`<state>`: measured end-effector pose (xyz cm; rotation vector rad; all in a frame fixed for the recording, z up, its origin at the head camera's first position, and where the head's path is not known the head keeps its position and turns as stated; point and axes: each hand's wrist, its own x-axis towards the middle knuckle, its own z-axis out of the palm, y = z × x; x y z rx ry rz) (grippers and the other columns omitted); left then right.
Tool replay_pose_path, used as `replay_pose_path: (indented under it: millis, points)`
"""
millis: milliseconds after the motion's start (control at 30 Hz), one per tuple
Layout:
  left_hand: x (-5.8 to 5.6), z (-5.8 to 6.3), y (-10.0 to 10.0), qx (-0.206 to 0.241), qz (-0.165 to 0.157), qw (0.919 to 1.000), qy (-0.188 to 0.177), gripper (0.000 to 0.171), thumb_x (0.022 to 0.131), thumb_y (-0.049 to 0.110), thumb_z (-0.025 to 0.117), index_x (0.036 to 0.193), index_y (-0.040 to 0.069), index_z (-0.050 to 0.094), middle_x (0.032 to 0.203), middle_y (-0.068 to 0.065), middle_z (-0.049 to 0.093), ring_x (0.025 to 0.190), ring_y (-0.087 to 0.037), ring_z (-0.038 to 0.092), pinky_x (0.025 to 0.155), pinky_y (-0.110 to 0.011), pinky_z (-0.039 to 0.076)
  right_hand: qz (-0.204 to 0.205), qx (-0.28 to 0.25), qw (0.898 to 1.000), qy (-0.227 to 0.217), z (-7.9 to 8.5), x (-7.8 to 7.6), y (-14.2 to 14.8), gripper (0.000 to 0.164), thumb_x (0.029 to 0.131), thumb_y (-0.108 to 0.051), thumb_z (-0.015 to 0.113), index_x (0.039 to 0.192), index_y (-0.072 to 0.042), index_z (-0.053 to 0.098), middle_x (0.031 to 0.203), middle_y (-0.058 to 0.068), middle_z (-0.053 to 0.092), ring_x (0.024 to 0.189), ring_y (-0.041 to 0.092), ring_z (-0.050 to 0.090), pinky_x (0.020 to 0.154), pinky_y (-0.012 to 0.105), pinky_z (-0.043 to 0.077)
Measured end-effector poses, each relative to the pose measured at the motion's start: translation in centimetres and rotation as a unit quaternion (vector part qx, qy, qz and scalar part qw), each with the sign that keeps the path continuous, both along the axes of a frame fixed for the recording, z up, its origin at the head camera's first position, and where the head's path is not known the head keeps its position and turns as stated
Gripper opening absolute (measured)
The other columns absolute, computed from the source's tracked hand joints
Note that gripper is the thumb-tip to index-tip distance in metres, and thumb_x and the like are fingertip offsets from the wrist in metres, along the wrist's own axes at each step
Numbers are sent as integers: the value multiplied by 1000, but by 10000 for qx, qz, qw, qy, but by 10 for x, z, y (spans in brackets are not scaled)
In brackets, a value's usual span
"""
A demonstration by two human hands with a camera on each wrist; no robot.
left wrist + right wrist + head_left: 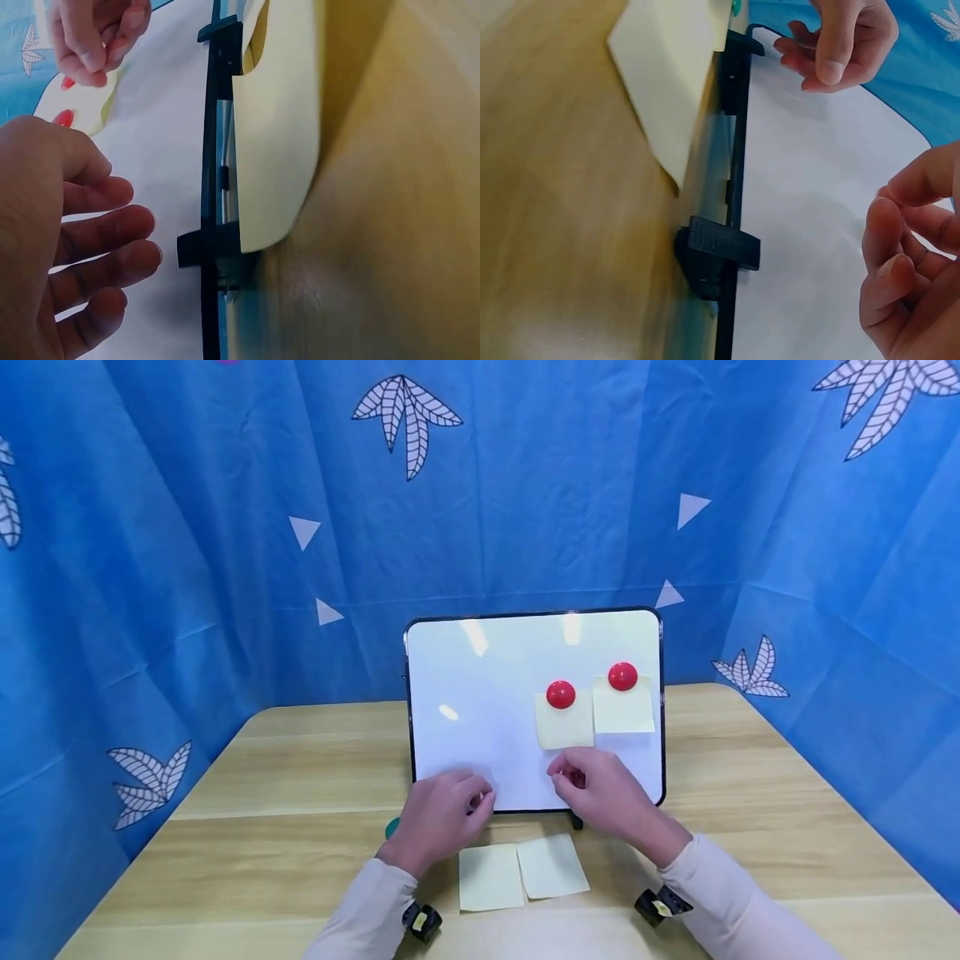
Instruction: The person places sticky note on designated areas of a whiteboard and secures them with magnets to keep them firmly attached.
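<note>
My left hand point(441, 814) hovers before the lower left of a framed whiteboard point(480, 727), its fingers loosely bent and holding nothing. To the right, my right hand point(603, 789) is just below the pinned notes, fingers curled in and thumb near the fingertips; nothing shows between them in the right wrist view. On the board's right side hang two pale yellow sticky notes point(564, 727) point(624, 712), each under a round red magnet point(561, 695) point(622, 677). Two more sticky notes point(491, 878) point(553, 866) lie side by side on the table between my forearms.
Black clip-like feet point(724, 244) support the board's lower edge on the wooden table point(300, 827). Part of a green round object point(392, 828) peeks out beside my left wrist. A blue patterned curtain point(525, 485) encloses the back and sides.
</note>
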<state>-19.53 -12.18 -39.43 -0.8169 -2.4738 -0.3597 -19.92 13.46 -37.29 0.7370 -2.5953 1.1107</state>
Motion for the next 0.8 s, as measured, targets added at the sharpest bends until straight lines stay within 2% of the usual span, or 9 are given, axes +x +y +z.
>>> replay_pose_path:
  millis: [300,567,800]
  points:
    - [3,-6,-10,40,149,9997,-188,15,93,26,65,79,26,72,76,17,61,64,0,51,55,-19,42,109,296,9995,-60,-7,1,7,8,92,-7,67,92,-13,73,77,-12,58,70,10,53,66,27,49]
    - [5,-9,-23,21,312,9988,-373,13,93,25,67,80,27,71,73,19,58,62,0,50,54,-20,42,610,916,9922,-593,-4,-2,9,7,93,-11,68,94,-15,74,79,-13,61,74,10,56,68,28,51]
    - [5,-4,-33,119,439,9952,-861,13,93,25,68,81,28,72,70,20,55,62,1,50,58,-22,45,1239,1454,9794,-660,-6,-1,7,8,92,-16,72,99,-13,73,79,-15,59,77,9,55,71,28,50]
